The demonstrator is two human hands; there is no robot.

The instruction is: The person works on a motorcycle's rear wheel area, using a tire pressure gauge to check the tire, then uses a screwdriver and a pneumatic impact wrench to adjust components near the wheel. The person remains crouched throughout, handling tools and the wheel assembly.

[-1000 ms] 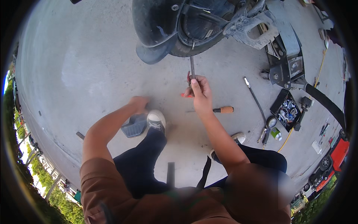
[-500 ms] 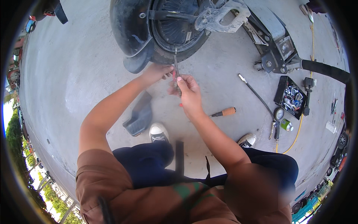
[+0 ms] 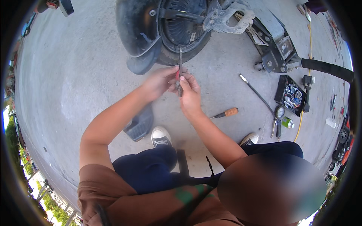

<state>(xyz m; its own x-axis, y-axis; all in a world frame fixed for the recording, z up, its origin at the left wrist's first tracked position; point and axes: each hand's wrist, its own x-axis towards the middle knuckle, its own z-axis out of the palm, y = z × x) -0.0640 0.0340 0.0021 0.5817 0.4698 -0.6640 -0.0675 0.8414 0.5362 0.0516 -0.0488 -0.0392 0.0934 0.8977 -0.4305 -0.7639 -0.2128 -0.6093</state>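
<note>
Metal bar (image 3: 180, 60), one; hands (image 3: 160, 81) (image 3: 191, 96), two

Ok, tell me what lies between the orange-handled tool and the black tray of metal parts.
In the head view, a dark hose leading to a round gauge runs between the orange-handled tool and the black tray.

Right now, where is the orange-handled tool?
Right of centre in the head view, its orange handle shows between the right forearm and the round gauge.

The wheel (image 3: 179, 32) stands beyond the left hand (image 3: 161, 81) and the right hand (image 3: 190, 93). A screwdriver (image 3: 228, 112) lies to their right; farther right, a gauge (image 3: 279, 112) rests beside a can (image 3: 287, 122), with a tray (image 3: 281, 90) of parts (image 3: 293, 97) beyond.
</note>
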